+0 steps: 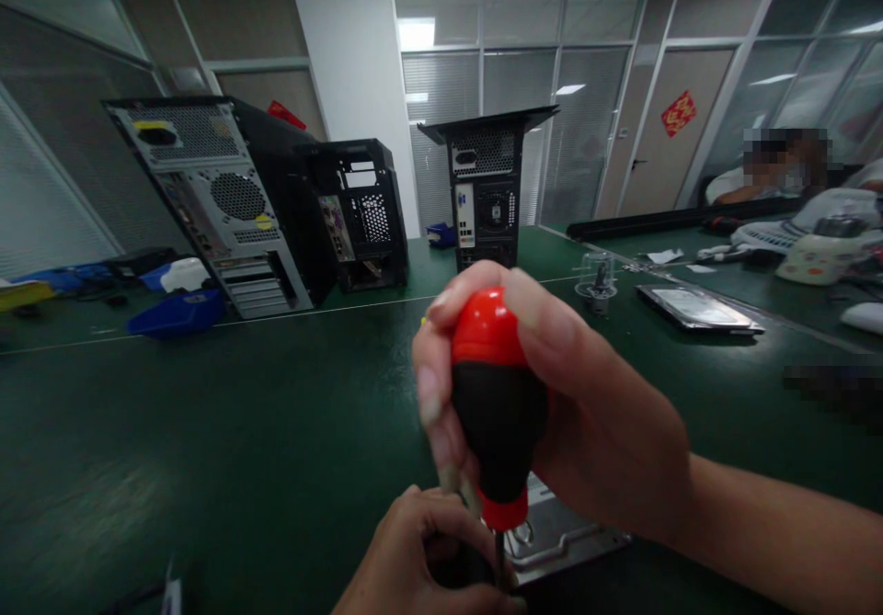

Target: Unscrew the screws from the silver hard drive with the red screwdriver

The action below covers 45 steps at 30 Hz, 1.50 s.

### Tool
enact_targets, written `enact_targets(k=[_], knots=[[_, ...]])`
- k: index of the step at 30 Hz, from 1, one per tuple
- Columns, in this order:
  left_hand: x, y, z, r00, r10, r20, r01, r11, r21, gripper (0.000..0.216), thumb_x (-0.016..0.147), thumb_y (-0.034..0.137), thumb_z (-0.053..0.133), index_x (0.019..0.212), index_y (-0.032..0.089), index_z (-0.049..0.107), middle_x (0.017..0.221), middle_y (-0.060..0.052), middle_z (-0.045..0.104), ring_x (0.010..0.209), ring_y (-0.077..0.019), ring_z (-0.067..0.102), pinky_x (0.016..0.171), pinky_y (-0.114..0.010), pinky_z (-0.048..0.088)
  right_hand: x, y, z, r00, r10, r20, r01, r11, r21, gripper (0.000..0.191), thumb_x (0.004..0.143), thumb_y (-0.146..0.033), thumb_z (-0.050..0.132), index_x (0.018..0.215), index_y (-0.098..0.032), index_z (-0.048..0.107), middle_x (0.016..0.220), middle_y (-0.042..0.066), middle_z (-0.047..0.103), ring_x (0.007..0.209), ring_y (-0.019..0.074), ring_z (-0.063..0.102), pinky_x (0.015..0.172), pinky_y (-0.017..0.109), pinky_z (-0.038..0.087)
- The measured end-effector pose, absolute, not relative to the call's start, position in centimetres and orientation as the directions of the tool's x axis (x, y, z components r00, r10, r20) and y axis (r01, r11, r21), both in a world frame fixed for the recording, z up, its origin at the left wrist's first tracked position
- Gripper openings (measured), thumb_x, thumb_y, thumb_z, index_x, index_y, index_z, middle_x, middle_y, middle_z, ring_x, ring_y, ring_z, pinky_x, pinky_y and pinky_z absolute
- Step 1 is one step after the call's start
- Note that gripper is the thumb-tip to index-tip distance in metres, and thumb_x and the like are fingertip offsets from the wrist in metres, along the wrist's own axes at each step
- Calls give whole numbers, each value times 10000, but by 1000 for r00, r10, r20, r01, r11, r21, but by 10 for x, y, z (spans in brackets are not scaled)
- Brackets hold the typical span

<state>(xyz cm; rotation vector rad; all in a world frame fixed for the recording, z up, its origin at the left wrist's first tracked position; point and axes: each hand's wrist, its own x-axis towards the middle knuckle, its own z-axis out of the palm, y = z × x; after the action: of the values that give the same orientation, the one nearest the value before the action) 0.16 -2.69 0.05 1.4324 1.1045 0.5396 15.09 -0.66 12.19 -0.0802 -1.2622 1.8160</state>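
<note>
My right hand is wrapped round the red and black handle of a screwdriver, which points down with its shaft low in the frame. Below it, my left hand is curled close around the shaft's lower end; what its fingers grip, if anything, is hidden. Partly behind both hands lies a silver metal casing with a raised, bent ridge along its surface. The screwdriver's tip cannot be made out.
Open computer cases stand across the back of the green table, another case at the centre. A hard drive and a clear plastic object lie right. A blue bin sits left. A person is at far right.
</note>
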Motion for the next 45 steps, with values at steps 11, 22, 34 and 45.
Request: enact_targets(k=[11,22,34,45], knots=[[3,-25,-1,480,854,-201,276,70,959,140,614,138,814,731,175,746,802,-1,715,808,-208,677,767,-313,507,148,-5,120,-543,741,395,-592,-4,-806,293,770,-320,695,941,-252,467,666,-60,550,467,73,442,425,155,361],[3,-28,2,403,877,-262,349,118,930,191,585,144,833,751,192,751,917,-1,721,846,-215,655,881,-376,465,150,-4,122,-592,712,376,-596,-74,-799,228,760,-271,710,883,-220,525,725,-32,592,556,79,531,512,152,447],[4,-31,2,401,881,-250,278,143,950,172,587,146,827,717,195,727,834,24,714,874,-213,653,882,-335,450,151,-5,121,-640,646,415,-609,-98,-787,266,857,-376,612,1070,-259,503,751,-37,594,582,89,514,552,179,435],[3,-29,2,418,876,-241,302,116,946,157,585,149,828,708,194,741,817,20,713,872,-221,643,855,-343,457,149,-9,129,-631,695,345,-549,-85,-832,397,740,-481,738,849,-226,453,719,-33,582,560,95,512,520,192,413]])
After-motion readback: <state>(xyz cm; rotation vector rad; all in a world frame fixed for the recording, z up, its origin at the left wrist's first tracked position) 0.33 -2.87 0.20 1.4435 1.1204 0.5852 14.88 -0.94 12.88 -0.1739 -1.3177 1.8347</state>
